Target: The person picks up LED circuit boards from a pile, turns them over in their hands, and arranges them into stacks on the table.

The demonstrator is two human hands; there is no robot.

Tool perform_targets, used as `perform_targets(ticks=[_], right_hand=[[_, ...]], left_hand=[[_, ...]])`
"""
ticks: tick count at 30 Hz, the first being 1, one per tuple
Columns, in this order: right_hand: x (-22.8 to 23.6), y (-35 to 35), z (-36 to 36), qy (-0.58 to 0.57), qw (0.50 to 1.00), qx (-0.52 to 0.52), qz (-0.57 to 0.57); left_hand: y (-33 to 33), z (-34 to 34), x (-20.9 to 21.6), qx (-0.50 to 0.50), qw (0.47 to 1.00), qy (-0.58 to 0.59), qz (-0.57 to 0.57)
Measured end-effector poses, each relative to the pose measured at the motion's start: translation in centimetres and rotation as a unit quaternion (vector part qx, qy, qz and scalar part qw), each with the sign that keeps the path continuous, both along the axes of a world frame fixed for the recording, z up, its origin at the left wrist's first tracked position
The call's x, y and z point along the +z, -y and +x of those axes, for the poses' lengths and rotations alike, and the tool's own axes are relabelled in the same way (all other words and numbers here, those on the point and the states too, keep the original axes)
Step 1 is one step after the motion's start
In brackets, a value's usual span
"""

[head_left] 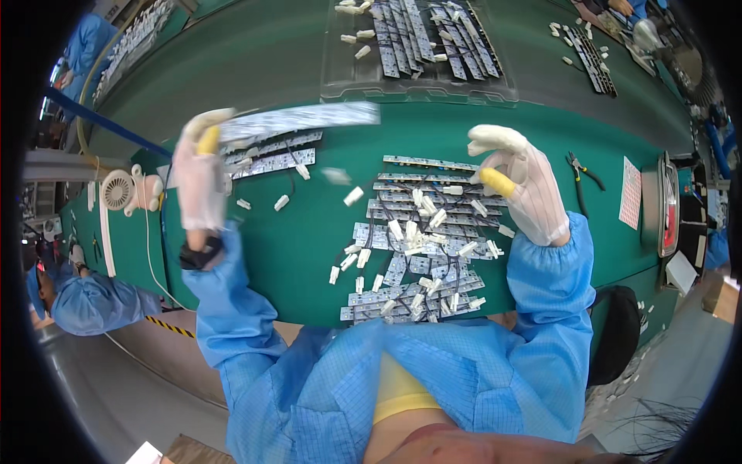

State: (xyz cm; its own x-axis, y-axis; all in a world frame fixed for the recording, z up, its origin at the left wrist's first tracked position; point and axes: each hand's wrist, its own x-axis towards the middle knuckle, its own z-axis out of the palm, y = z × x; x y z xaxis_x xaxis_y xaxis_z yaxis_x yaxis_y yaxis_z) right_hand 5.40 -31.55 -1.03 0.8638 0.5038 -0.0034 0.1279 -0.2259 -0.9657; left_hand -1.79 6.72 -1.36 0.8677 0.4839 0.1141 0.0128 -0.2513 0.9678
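Note:
My left hand, gloved in white with a yellow-wrapped thumb, is closed on the end of a light-coloured circuit board strip. The strip is smeared by motion and lies above a small stack of similar strips. A blurred white connector shows below it. My right hand, gloved the same way, has its fingers curved and apart from the thumb, with nothing visible between them. It is beside the right ends of a larger pile of circuit board strips with dark wires and white plug connectors.
Across the green table, a clear plastic tray holds more strips. Pliers lie at right near a dotted sheet. A small white fan stands at left. Other people in blue work nearby, one at the left.

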Motion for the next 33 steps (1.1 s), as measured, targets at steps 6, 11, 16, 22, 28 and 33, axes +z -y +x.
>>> perform_targets(ticks=[6,11,16,22,28,33], right_hand=[[-2.6,0.5,1.8,0.254,0.933,0.009,-0.256],[-5.5,2.0,3.3,0.312,0.908,0.008,-0.280],[-0.7,-0.9,0.2,0.321,0.942,-0.075,-0.065],[-1.3,-1.1,-0.2,0.483,0.870,0.049,-0.080],[-0.3,1.7,3.9,0.456,0.877,-0.148,-0.035],[-5.2,11.6,19.5,0.254,0.815,-0.385,-0.351]], left_hand=[[-10.2,0.4,-3.9,-0.019,0.921,-0.173,0.348],[-1.7,1.4,-0.7,0.096,0.793,0.051,0.600],[7.3,-1.2,1.3,-0.316,0.933,-0.019,-0.173],[10.9,-1.7,-1.1,-0.229,0.932,-0.043,-0.279],[10.2,-2.5,-2.7,-0.186,0.971,0.100,0.111],[11.0,-3.2,1.0,-0.233,0.965,0.088,0.082]])
